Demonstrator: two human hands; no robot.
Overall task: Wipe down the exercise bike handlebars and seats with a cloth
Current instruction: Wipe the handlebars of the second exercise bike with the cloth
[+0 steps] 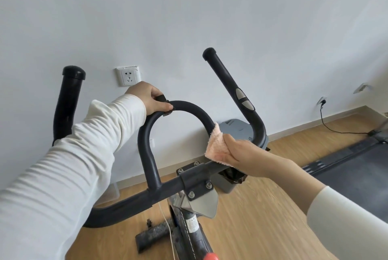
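I get 1 view: the head camera faces forward and down, close over the handlebars (145, 150), wall (189, 7) behind.

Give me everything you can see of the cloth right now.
The cloth is pale peach-pink and fluffy, like plush fleece, with a fuzzy edge. It is folded into a thick pad. The right hand grips it from the right, fingers curled round it. It is pressed against the right side of the handlebar loop, just above the crossbar, and hides that stretch of tube. It looks clean; whether it is damp cannot be told.
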